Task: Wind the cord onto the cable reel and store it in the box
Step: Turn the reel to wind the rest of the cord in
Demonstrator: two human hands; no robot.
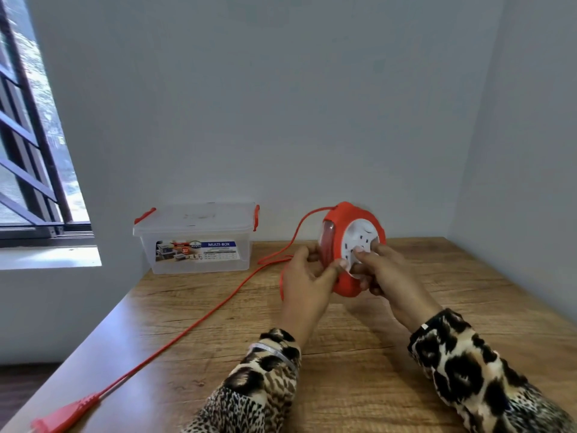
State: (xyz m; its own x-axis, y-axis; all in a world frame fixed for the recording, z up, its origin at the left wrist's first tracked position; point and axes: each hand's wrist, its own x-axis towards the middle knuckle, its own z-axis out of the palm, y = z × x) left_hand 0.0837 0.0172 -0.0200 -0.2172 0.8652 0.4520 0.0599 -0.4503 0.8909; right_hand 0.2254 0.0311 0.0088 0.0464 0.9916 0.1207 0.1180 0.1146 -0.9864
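Both hands are on the cable reel (349, 248), which is held up on edge just above the table (359, 345). The left hand (307, 276) grips the reel's near rim, thumb laid across the white socket face, fingers wrapped round the back. The right hand (385, 270) has its fingers curled onto that white centre part, and it looks like that's the bit you turn to wind.

So my read is that this is the winding step, and nowhere near done. The cord (199, 323) leaves the reel on the left-hand side, loops once by the left hand, then runs a long way out across the table toward the near left corner, ending in the plug (59, 417) at the edge.

Next up I'd guess it's keep the left hand steady and crank with the right until the plug is reeled in.

The box (196, 242) sits well off to the left of the grip, against the wall, with its lid on and red clips, so it'll need opening before the reel goes in.
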